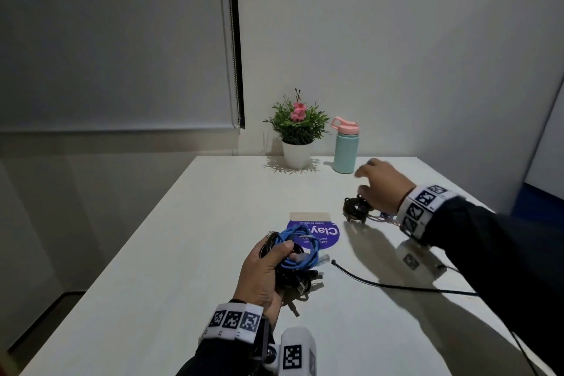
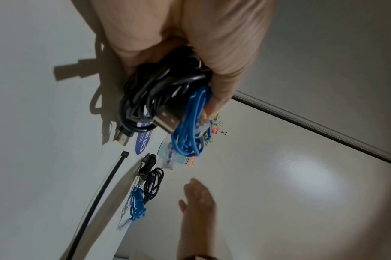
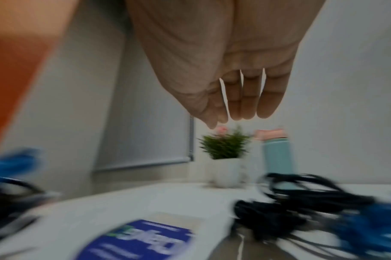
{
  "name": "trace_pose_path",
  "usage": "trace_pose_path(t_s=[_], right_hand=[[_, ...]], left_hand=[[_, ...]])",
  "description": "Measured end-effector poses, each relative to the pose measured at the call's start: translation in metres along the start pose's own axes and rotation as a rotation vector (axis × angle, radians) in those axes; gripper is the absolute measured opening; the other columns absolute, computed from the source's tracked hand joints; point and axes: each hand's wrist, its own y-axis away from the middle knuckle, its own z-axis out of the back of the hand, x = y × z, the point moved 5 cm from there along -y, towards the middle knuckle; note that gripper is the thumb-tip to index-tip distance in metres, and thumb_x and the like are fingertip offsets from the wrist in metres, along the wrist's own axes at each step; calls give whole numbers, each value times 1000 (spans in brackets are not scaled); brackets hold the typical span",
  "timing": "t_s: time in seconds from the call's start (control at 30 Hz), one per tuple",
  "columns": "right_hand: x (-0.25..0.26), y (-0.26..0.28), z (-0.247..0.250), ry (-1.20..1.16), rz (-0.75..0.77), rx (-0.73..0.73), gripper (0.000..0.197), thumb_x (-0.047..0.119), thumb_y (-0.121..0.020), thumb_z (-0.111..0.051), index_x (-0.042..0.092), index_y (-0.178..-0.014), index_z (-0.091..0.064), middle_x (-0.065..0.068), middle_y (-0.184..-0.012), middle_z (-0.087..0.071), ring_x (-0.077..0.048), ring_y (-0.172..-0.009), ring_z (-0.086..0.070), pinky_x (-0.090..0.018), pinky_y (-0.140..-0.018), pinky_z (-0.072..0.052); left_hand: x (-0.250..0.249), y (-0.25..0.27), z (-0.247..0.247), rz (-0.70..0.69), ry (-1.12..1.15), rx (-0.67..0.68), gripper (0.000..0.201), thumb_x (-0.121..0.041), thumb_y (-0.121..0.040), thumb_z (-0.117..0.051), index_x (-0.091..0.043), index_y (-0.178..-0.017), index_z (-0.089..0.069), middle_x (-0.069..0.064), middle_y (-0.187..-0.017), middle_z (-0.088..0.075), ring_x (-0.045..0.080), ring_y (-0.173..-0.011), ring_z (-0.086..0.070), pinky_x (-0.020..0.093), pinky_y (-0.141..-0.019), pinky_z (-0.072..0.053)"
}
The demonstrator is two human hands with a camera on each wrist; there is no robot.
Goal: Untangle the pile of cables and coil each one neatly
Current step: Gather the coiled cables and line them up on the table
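Head view: left hand [image 1: 265,275] gripping tangled bundle [image 1: 293,256], blue and black; right hand [image 1: 383,184] spread above coiled cables [image 1: 355,209] on bench [image 1: 152,268].
Left wrist: bundle clamped between thumb and fingers.
Right wrist: fingers [image 3: 245,98] straight, empty, above blurred cables.

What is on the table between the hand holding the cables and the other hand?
In the head view, a purple sticker lies between the left hand and the right hand.

"Clay" upside down on blue round sticker [image 1: 314,235], smaller print illegible
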Motion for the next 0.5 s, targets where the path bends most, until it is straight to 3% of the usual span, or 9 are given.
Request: trace_pose_path(t_s=[0.1, 0.17, 0.23, 0.3, 0.37, 0.47, 0.5], right_hand=[[-45, -15, -22, 311, -179, 220, 40, 23, -94, -54, 13, -132, -57, -10, -136, -48, -32, -126, -44, -38, -101, -43], [-53, -15, -36, 464, -179, 324, 41, 33, -93, -54, 16, -130, -59, -9, -133, -49, -30, -124, -46, -31, -95, -40], [-57, -14, -45, 520, -158, 362, 39, 37, -92, -56, 20, -126, -61, -7, -128, -52, -28, -121, -48, -29, -86, -37], [-60, -13, -50, 472, -143, 347, 32, 36, -89, -59, 25, -118, -63, -5, -124, -54, -29, -118, -47, -31, -81, -34], [-58, -9, -47, 376, -145, 298, 26, 38, -88, -60, 29, -112, -64, -2, -120, -55, -29, -117, -47, -36, -86, -38], [-40, -3, -32, 100, -83, 189, 27, 42, -89, -65, 21, -106, -66, -4, -110, -57, -29, -107, -54, -37, -85, -44], [-27, 3, -26, -25, -16, 149, 27, 40, -88, -68, 16, -100, -67, -5, -105, -56, -29, -101, -56, -36, -82, -45]], left_hand=[[2, -3, 4, -8, -38, -24, 34, -15, -73, -79, -7, -104, -69, 10, -77, -58, 26, -70, -58, 49, -79, -56], [2, -5, 7, -19, -41, -38, 30, -20, -74, -80, -9, -99, -68, 8, -73, -62, 27, -69, -63, 58, -86, -54], [2, -4, 7, -14, -34, -42, 25, -22, -74, -81, -10, -91, -66, 9, -72, -61, 30, -73, -64, 65, -84, -53], [1, -3, 8, -10, -43, -64, 25, -24, -73, -82, -10, -84, -64, 11, -73, -61, 32, -76, -64, 61, -78, -58], [1, -2, 7, -4, -58, -68, 24, -24, -73, -83, -10, -80, -65, 12, -74, -63, 33, -76, -67, 61, -75, -58], [0, -3, 7, -4, -71, -71, 16, -18, -82, -78, -9, -92, -70, 12, -76, -66, 35, -75, -70, 75, -80, -51], [0, -3, 8, -9, -78, -88, 19, -15, -85, -76, -8, -100, -70, 11, -76, -67, 33, -73, -70, 72, -81, -52]])
